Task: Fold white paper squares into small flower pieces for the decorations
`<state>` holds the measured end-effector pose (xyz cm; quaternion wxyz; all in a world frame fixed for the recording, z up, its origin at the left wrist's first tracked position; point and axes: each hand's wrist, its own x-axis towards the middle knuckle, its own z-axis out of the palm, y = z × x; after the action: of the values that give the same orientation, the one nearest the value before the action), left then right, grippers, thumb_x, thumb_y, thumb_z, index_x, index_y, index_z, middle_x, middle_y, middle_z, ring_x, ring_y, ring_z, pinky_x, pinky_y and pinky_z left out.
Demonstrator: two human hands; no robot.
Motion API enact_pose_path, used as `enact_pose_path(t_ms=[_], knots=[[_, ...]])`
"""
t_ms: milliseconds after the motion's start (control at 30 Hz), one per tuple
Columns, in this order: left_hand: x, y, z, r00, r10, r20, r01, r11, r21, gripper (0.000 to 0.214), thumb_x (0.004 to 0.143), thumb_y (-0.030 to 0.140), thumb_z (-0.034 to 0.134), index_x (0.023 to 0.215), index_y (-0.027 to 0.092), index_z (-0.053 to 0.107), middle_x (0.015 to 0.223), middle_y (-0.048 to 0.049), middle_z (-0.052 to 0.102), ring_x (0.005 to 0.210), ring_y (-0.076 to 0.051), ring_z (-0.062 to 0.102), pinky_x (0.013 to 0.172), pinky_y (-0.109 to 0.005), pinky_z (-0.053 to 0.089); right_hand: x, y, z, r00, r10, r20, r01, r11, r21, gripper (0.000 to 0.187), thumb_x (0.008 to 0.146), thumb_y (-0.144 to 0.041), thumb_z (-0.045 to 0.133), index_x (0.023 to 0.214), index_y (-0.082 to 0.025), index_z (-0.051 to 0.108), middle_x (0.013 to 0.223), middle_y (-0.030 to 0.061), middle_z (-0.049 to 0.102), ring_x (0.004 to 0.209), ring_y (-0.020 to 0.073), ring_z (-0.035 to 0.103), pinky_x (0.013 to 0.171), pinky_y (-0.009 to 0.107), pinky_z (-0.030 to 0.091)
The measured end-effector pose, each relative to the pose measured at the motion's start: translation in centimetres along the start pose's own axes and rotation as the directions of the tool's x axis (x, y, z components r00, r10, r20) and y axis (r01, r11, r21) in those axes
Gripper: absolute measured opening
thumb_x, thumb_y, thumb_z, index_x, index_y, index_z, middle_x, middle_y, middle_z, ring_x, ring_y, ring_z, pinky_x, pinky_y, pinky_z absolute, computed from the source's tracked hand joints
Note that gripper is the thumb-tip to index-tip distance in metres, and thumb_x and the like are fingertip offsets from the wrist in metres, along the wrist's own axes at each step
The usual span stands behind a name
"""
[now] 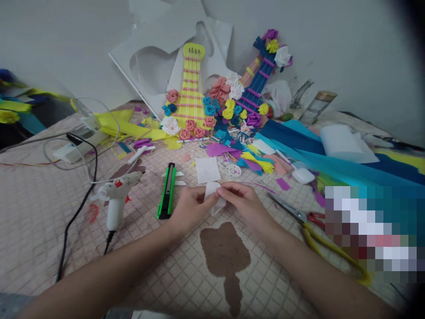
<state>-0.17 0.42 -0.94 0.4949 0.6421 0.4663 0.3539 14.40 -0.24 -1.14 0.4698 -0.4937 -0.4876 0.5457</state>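
Between my two hands is a small piece of white crepe paper (212,189), pinched at its top part. My left hand (192,206) is closed on its left side, and my right hand (244,199) is closed on its right side with the fingertips pressed together. Just beyond my fingers a flat white paper square (207,169) lies on the table. A green utility knife (167,190) rests left of my left hand. To the right of my right hand lie scissors (295,212) with red and yellow handles, their blades pointing towards my hand.
A white hot glue gun (116,195) with a black cord stands at left, near a power strip (78,144). Yellow (191,93) and blue (257,88) paper guitars with paper flowers lean at the back. A white roll (340,142) and colored paper scraps (226,150) lie at right and middle.
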Motion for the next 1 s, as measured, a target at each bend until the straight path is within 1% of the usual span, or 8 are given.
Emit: enact_pose_path(t_ms=[100, 167, 300, 367, 467, 633, 867, 1000], knots=[[0.13, 0.19, -0.17, 1.0, -0.012, -0.011, 0.011, 0.999, -0.049, 0.028, 0.075, 0.035, 0.055, 0.061, 0.011, 0.059, 0.056, 0.0008, 0.053, 0.053, -0.01, 0.048, 0.049, -0.02, 0.037, 0.04, -0.04, 0.03, 1.0, 0.006, -0.024, -0.006, 0.999, 0.033, 0.016, 0.067, -0.032, 0.063, 0.072, -0.017, 0.066, 0.072, 0.0006, 0.061, 0.066, 0.0124, 0.052, 0.061, 0.025, 0.039], [0.28, 0.25, -0.3, 0.998, -0.003, -0.059, -0.003, 0.995, -0.095, 0.022, 0.074, 0.032, 0.056, 0.071, 0.012, 0.063, 0.067, -0.0021, 0.062, 0.061, -0.013, 0.056, 0.056, -0.022, 0.043, 0.02, -0.14, 0.08, 1.0, 0.006, -0.022, -0.005, 0.999, 0.035, 0.016, 0.067, -0.032, 0.063, 0.072, -0.017, 0.065, 0.072, 0.0011, 0.062, 0.066, 0.013, 0.053, 0.061, 0.026, 0.04], [0.52, 0.07, -0.43, 0.974, 0.072, -0.215, -0.095, 0.99, -0.1, 0.017, 0.073, 0.029, 0.06, 0.077, 0.014, 0.065, 0.076, -0.0039, 0.067, 0.069, -0.014, 0.059, 0.061, -0.022, 0.047, -0.08, -0.26, 0.16, 1.0, 0.014, -0.02, -0.014, 1.0, -0.01, 0.017, 0.067, -0.033, 0.062, 0.07, -0.017, 0.065, 0.071, 0.0015, 0.062, 0.064, 0.0132, 0.054, 0.061, 0.027, 0.039], [0.51, -0.09, -0.42, 0.965, 0.093, -0.246, -0.118, 0.989, -0.087, 0.015, 0.073, 0.028, 0.061, 0.077, 0.014, 0.066, 0.076, -0.0036, 0.067, 0.068, -0.013, 0.059, 0.06, -0.021, 0.047, -0.12, -0.29, 0.14, 1.0, 0.018, -0.025, -0.018, 1.0, -0.022, 0.017, 0.067, -0.034, 0.062, 0.07, -0.017, 0.065, 0.07, 0.0015, 0.062, 0.064, 0.0131, 0.054, 0.06, 0.027, 0.039], [0.35, -0.34, -0.39, 0.967, 0.096, -0.238, -0.124, 0.987, -0.104, 0.018, 0.074, 0.031, 0.06, 0.078, 0.014, 0.066, 0.076, -0.0038, 0.066, 0.069, -0.014, 0.059, 0.061, -0.022, 0.047, -0.15, -0.41, 0.09, 0.999, 0.02, -0.029, -0.021, 1.0, -0.012, 0.016, 0.068, -0.032, 0.062, 0.071, -0.017, 0.065, 0.07, 0.001, 0.063, 0.064, 0.0127, 0.054, 0.06, 0.026, 0.039], [0.19, -0.61, -0.43, 0.983, 0.076, -0.168, -0.105, 0.98, -0.171, 0.032, 0.083, 0.038, 0.047, 0.079, 0.014, 0.067, 0.077, -0.0055, 0.065, 0.073, -0.015, 0.059, 0.067, -0.026, 0.048, -0.13, -0.64, 0.08, 0.999, 0.022, -0.045, -0.022, 1.0, 0.002, 0.014, 0.07, -0.029, 0.061, 0.076, -0.016, 0.065, 0.073, 0.0015, 0.065, 0.067, 0.0124, 0.056, 0.063, 0.025, 0.04], [0.5, -0.02, -0.17, 0.978, -0.003, -0.209, -0.055, 0.961, -0.272, 0.018, 0.069, 0.032, 0.065, 0.075, 0.015, 0.066, 0.075, -0.0029, 0.066, 0.066, -0.012, 0.058, 0.06, -0.022, 0.047, -0.07, -0.39, -0.06, 0.999, 0.026, -0.029, -0.027, 1.0, -0.008, 0.016, 0.069, -0.03, 0.062, 0.075, -0.016, 0.065, 0.072, 0.0012, 0.063, 0.065, 0.0122, 0.055, 0.06, 0.024, 0.04], [0.63, -0.15, -0.18, 0.971, 0.015, -0.239, -0.072, 0.971, -0.229, 0.014, 0.067, 0.027, 0.067, 0.073, 0.014, 0.063, 0.073, -0.0016, 0.064, 0.065, -0.011, 0.057, 0.059, -0.02, 0.046, -0.12, -0.37, -0.09, 0.999, 0.021, -0.034, -0.022, 0.999, -0.034, 0.017, 0.069, -0.033, 0.061, 0.072, -0.016, 0.065, 0.07, 0.0014, 0.063, 0.064, 0.0123, 0.053, 0.059, 0.025, 0.039]])
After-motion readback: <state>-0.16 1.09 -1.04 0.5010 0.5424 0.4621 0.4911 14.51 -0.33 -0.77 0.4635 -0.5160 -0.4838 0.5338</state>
